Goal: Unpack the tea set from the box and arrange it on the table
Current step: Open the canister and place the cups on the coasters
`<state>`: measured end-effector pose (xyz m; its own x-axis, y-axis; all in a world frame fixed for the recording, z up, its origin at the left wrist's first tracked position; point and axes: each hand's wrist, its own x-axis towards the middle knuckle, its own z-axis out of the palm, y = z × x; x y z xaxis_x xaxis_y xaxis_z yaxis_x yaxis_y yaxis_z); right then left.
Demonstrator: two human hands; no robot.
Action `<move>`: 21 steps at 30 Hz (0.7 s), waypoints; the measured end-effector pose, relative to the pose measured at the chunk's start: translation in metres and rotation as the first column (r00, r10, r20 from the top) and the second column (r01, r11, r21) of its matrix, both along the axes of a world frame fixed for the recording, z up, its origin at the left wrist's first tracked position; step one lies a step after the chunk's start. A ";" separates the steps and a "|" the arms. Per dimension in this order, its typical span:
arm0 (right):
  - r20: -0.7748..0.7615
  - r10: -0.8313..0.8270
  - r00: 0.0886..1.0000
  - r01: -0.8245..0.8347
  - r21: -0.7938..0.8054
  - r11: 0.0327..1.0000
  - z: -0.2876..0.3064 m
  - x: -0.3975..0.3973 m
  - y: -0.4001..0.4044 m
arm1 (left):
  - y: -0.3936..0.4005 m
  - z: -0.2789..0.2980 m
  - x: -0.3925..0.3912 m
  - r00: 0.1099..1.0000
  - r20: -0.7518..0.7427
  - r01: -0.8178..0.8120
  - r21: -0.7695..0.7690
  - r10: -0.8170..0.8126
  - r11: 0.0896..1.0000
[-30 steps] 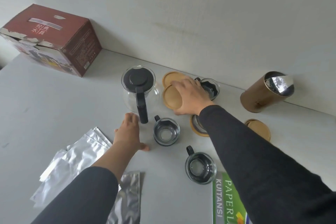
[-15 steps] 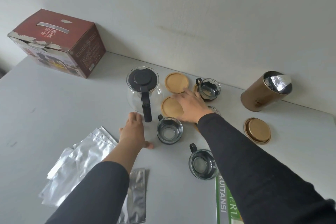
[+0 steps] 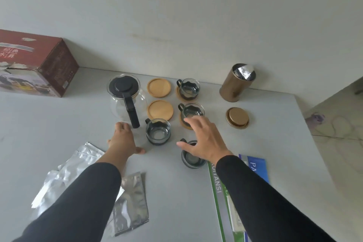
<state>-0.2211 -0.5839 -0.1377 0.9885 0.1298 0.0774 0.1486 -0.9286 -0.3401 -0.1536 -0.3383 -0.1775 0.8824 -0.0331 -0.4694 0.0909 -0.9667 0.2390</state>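
The right hand point(image 3: 206, 141) hovers with its fingers point(image 3: 196, 124) spread apart and holding nothing, above the nearest glass cup point(image 3: 191, 160), fingertips reaching toward the cup on a coaster point(image 3: 191, 113) behind it. The left hand point(image 3: 122, 139) lies flat on the bench point(image 3: 49, 124), fingers relaxed and straight, thumb out to the side, just in front of the black handle of the glass teapot point(image 3: 125, 98); whether the fingertips touch the handle cannot be told.

The bench is a plain pale grey surface set against a bare off-white wall; past its right edge a tiled floor shows.

There are four glass cups: the third point(image 3: 158, 130) stands bare on the bench between the hands, the fourth point(image 3: 187, 89) sits on a coaster near the wall. Two wooden coasters lie bare, one point(image 3: 159, 87) behind the other point(image 3: 160, 110), beside the teapot. The one dark red box point(image 3: 37, 65) sits at the far left against the wall. A brown canister point(image 3: 235, 84) stands open at the right, its lid point(image 3: 237, 117) lying near it. Several silver foil pouches point(image 3: 78, 163) lie by the left sleeve, and a green and blue packet point(image 3: 220, 192) lies under the right sleeve.
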 end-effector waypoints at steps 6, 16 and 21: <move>-0.195 -0.079 0.978 0.067 -0.063 0.996 -0.017 -0.049 0.002 | 0.001 0.002 -0.001 1.000 0.002 0.011 -0.004 -0.011 1.000; -0.045 -0.016 0.999 0.018 0.059 0.998 0.034 0.005 0.016 | 0.000 0.012 0.000 0.999 -0.013 0.036 0.044 -0.035 0.998; 0.074 -0.031 0.997 0.025 0.093 0.995 0.056 0.066 0.032 | -0.002 0.017 0.001 1.000 -0.024 0.015 0.063 -0.013 0.998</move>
<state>-0.1551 -0.5520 -0.0817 0.9826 0.0910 0.1622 0.1514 -0.8980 -0.4132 -0.1524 -0.3402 -0.1610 0.8707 -0.0150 -0.4916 0.0822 -0.9810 0.1756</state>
